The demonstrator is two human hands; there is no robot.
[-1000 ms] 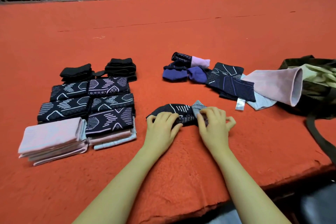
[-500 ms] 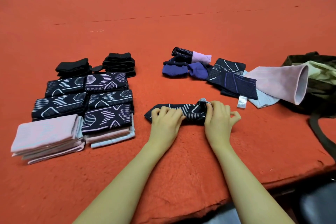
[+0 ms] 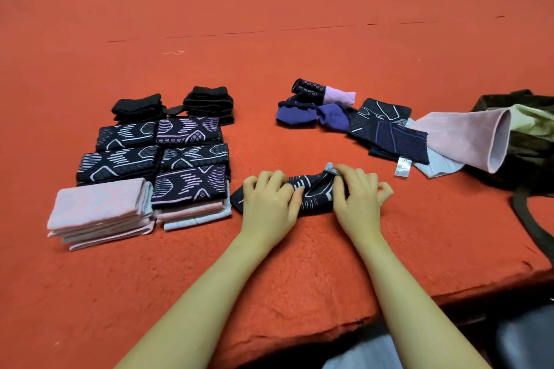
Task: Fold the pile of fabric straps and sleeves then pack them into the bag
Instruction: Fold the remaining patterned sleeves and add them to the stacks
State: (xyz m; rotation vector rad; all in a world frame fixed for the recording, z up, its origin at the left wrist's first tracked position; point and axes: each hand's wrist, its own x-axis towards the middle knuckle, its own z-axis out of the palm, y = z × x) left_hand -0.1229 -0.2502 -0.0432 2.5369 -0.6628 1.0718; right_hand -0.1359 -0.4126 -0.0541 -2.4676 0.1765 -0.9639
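Two hands, left hand [image 3: 267, 200] and right hand [image 3: 358, 195], grip a bunched navy sleeve [image 3: 311, 195] (white-lined pattern).

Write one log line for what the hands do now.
step: folding | left hand: grips sleeve | right hand: pinches its end | bag: open, not packed

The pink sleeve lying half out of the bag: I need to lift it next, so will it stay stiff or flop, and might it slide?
Probably floppy: the pink sleeve drapes limply over the bag and its open mouth sags. Likely light, being thin fabric. It seems unlikely to slide freely, since the red carpet looks fuzzy and a pale blue piece lies under it.
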